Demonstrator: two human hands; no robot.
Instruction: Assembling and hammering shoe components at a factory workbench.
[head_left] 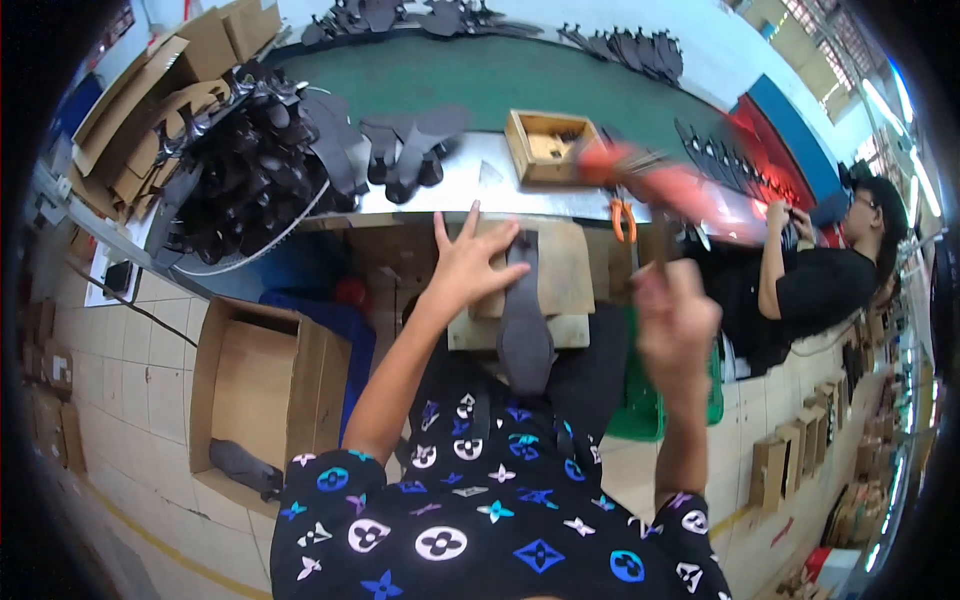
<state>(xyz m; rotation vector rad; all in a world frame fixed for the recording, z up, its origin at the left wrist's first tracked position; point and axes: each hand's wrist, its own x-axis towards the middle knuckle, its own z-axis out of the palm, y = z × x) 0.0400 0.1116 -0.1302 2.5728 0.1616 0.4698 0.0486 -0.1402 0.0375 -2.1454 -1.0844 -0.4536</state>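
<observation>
A dark grey shoe sole (pixel 525 335) lies lengthwise over a wooden block (pixel 570 265) in front of me, its wide end towards my body. My left hand (pixel 470 265) is spread flat on the block beside the sole. Its thumb and one fingertip reach the sole's narrow end, where a small dark piece sits. Raised to the right, my right hand (pixel 680 315) is closed around the handle of what looks like a hammer (pixel 655 240). Motion smears the hand and the tool, whose upper part appears as a reddish streak.
Orange-handled pliers (pixel 624 220) hang at the bench edge, near a wooden box (pixel 555 150) of small parts. Dark shoe parts (pixel 240 180) are heaped at left. A cardboard box (pixel 255 375) stands below, a green crate (pixel 640 405) at right. A co-worker (pixel 800 260) is at right.
</observation>
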